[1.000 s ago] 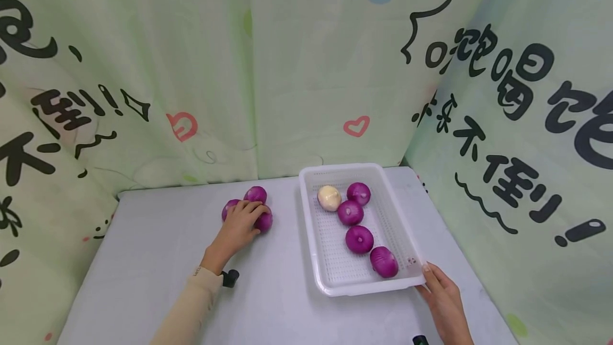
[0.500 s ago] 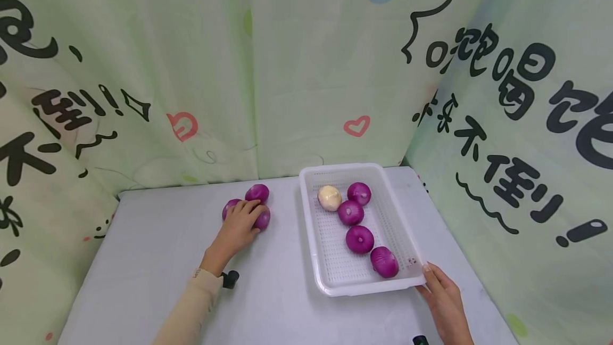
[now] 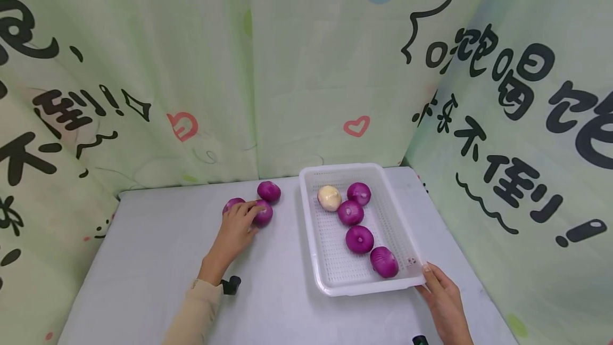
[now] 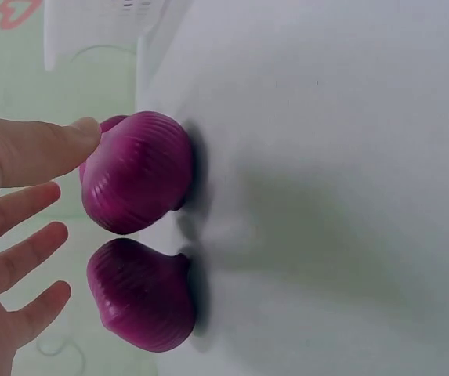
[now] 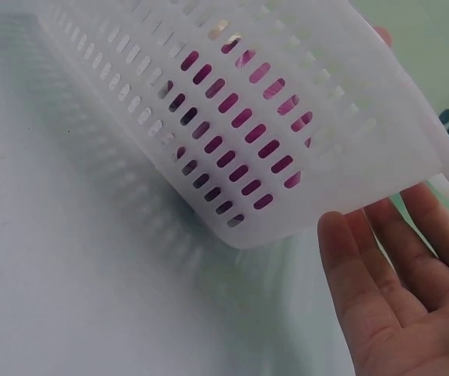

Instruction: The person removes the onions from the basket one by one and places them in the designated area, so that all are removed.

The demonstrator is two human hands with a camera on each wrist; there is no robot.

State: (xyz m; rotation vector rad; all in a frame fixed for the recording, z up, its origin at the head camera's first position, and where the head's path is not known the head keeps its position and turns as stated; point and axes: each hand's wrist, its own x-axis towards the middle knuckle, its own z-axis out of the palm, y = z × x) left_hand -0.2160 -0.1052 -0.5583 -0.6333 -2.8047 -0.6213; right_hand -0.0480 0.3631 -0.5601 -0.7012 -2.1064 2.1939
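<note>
In the head view my left hand [image 3: 238,231] is at a small group of purple onions, left of the white plastic basket [image 3: 317,268]. Its fingertips touch the near onion [image 3: 263,214]. The left wrist view shows the thumb [image 4: 52,149] against an onion [image 4: 142,172], the other visible fingers spread and loosely bent. A second onion [image 3: 269,191] lies just behind, and a third [image 3: 232,204] is partly covered by the hand. My right hand [image 3: 445,300] holds the basket's near right corner, thumb on the rim, fingers below it.
Inside the basket lie several purple onions [image 3: 359,239] and one pale, cream-coloured round one [image 3: 329,198]. The basket stands on a white-covered table [image 3: 282,302]. A printed curtain [image 3: 297,68] hangs behind the table and along its sides.
The rear onion has shifted to the right, away from my left hand. The near onion has moved slightly back, and the left hand slightly left. My right hand and the basket stay put.
</note>
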